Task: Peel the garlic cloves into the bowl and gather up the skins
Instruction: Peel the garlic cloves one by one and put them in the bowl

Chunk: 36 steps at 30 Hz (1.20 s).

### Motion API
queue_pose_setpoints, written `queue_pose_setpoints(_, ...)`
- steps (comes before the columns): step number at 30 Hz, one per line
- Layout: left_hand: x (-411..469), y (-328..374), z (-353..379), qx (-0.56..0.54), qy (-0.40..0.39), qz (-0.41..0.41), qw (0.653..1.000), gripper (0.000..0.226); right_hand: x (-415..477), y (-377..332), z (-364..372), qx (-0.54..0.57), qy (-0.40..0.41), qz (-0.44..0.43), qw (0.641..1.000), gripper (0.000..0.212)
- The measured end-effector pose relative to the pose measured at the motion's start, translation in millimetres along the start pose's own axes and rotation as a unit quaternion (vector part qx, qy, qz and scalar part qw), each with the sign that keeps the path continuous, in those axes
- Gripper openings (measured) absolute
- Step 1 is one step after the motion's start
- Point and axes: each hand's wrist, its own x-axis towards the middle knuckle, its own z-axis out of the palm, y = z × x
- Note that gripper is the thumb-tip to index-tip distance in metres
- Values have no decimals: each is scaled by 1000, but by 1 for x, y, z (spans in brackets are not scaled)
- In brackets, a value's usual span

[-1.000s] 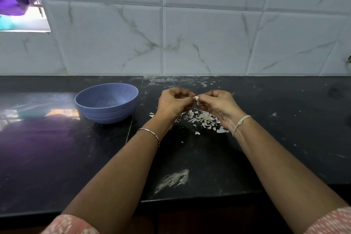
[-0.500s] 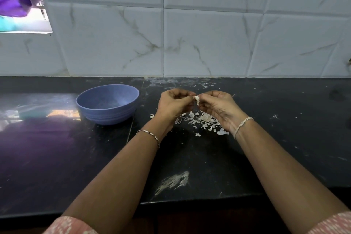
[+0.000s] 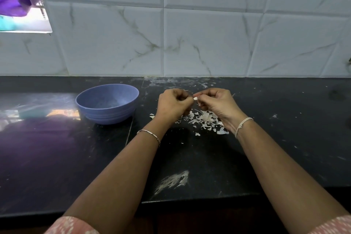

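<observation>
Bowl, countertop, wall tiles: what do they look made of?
Bowl: likely matte plastic or melamine; even lavender-blue colour, faint speckle, ridged lower wall, no glaze shine.
Countertop: polished black stone, probably granite; it mirrors the window light and has a seam beside the bowl.
Wall tiles: glossy ceramic or porcelain with marble-look veining; grout lines show.

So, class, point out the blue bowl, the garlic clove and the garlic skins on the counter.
blue bowl (image 3: 109,113): head view, on its outer wall.
garlic clove (image 3: 195,98): head view, on the white tip that shows.
garlic skins (image 3: 206,119): head view, on the middle of the pile.
</observation>
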Motion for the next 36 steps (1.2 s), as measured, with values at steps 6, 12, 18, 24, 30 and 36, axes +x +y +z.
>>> queue_pose_setpoints(6,2,-1,-3,-64,-28,-34,997,6,1,0,-5,19,-14,2,1000,8)
queue_pose_setpoints(12,3,-3,-2,-109,-59,-54,991,12,0,2,-5,-65,-14,-53,996,15)
queue_pose_setpoints(18,2,-4,-3,-95,-62,-69,991,13,3,6,-5,-254,11,-133,958,9)
queue_pose_setpoints(24,1,-4,-7,-85,-64,-45,993,7,3,6,-7,-160,8,-81,984,10)
queue_pose_setpoints(30,-1,-3,-7,-120,-101,-47,987,26,1,3,-10,-18,-12,-15,1000,5)
queue_pose_setpoints(36,0,-5,-6,-133,-59,-48,988,14,-1,2,-9,-24,-26,-37,999,9)
